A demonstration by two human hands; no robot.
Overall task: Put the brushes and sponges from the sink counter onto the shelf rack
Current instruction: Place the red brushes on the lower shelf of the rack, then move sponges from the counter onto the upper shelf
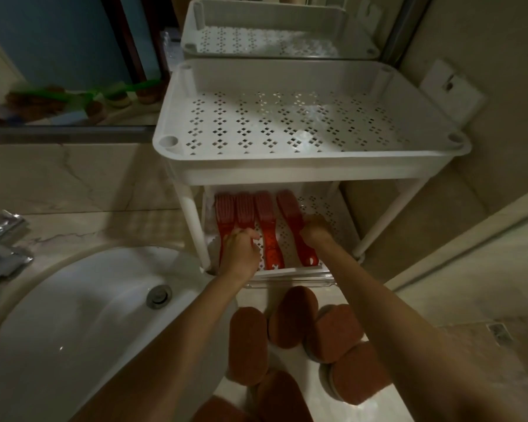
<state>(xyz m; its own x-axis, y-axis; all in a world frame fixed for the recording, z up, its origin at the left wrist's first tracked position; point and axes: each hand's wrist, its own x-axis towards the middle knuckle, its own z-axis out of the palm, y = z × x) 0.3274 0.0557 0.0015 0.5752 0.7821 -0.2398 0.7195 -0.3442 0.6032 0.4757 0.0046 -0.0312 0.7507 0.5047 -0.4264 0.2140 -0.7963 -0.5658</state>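
Observation:
A white perforated shelf rack [311, 166] stands on the counter right of the sink. Its top tray holds nothing. On the lower tray [326, 214] several red brushes [269, 229] lie side by side, bristle heads away from me. My left hand [241, 248] rests on the handles of the two leftmost brushes, fingers curled over them. My right hand [316, 229] is closed over the handle of the rightmost brush [290, 208]. Several brown oval sponges [247, 345] lie on the counter in front of the rack, between my forearms.
A white oval sink [73, 315] with a metal drain [159, 295] fills the lower left, and a chrome faucet [3, 242] stands at the far left. A mirror [73, 62] behind reflects the rack and the counter items. The tiled wall and a floor drain [500, 333] lie right.

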